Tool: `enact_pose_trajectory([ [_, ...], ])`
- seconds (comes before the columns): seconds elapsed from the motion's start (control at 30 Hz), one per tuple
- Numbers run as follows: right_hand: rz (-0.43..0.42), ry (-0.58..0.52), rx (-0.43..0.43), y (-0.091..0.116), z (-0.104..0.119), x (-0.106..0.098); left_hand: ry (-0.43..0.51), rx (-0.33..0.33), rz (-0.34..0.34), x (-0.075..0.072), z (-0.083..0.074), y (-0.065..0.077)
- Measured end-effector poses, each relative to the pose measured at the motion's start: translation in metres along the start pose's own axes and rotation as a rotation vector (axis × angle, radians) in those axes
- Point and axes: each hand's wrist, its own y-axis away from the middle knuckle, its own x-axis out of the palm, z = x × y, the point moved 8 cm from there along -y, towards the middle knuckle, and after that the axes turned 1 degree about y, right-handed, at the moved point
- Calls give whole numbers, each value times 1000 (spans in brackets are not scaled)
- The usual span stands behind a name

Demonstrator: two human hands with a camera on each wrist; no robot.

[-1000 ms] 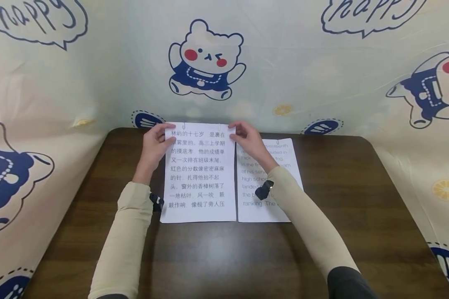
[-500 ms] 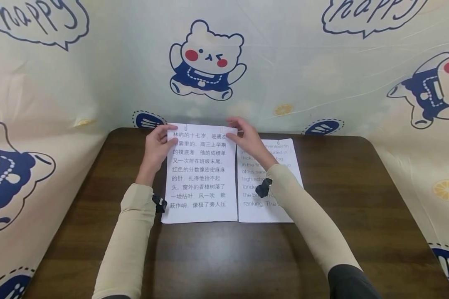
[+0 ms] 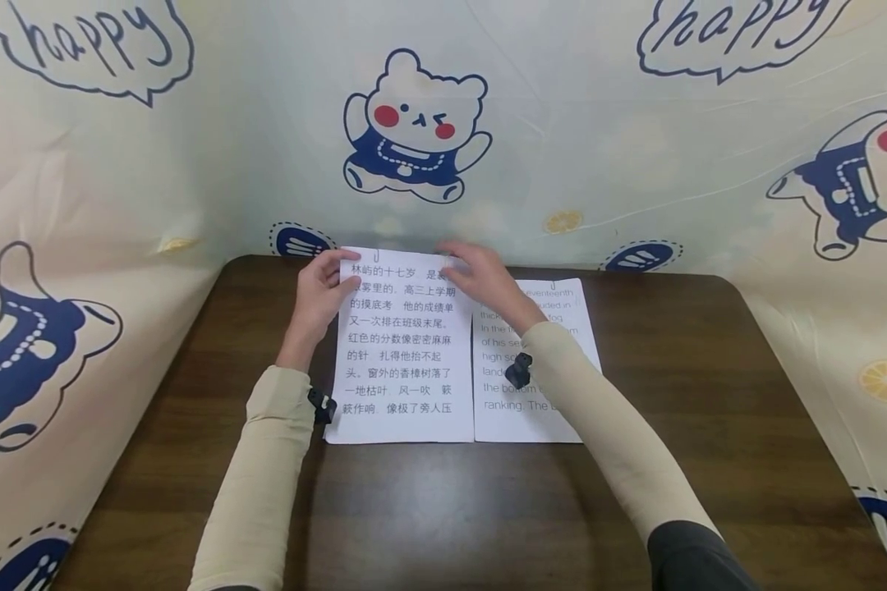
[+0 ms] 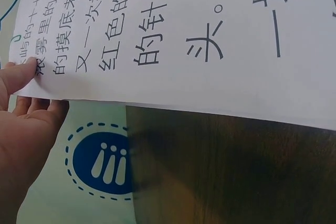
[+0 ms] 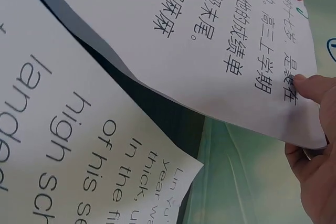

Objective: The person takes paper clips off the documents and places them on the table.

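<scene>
Fingers of left hand, right hand pinch Chinese-text sheet between them near top corners; long axis fore-and-aft; English-text sheet right of it.

Two cream-sleeved forearms stretched forward, left hand and right hand near the far edge of the table, each pinching with thumb and fingers

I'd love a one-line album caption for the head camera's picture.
Left hand and right hand grip a Chinese page by its top corners, beside an English page, at a brown table.
</scene>
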Motion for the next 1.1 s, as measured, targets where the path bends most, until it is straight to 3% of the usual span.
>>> enact_pose_trajectory([
  [0.37, -14, 174, -47, 1, 3, 8, -2, 3, -13, -1, 6, 1],
  [1.1, -15, 178, -20, 2, 1, 11, 6, -27, 0, -1, 14, 0],
])
